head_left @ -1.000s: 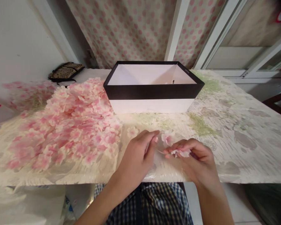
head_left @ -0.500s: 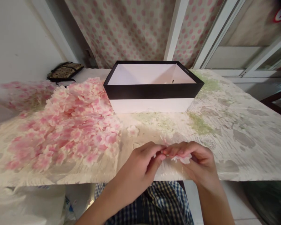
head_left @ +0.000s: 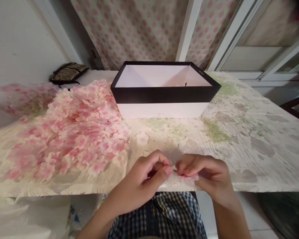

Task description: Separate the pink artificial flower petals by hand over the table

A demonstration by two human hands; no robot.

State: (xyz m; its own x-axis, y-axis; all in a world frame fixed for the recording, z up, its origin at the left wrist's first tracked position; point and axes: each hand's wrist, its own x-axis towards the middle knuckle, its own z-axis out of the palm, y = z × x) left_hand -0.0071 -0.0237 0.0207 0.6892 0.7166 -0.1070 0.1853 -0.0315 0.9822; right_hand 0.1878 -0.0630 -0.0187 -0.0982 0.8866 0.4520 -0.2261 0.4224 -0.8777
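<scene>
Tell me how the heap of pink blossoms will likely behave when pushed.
The heap of pink blossoms would probably spread rather than move as one block, since it looks like many loose pieces. Each is likely light and floppy, as the petals look thin. Rolling seems unlikely: the pieces look broad and frilled, not ball-shaped.

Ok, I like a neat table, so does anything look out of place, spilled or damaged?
Only one mild oddity: a single pale blossom lies apart from the pink flower heap, in front of the black-rimmed box. Nothing looks clearly spilled or damaged; the box stands upright.
</scene>
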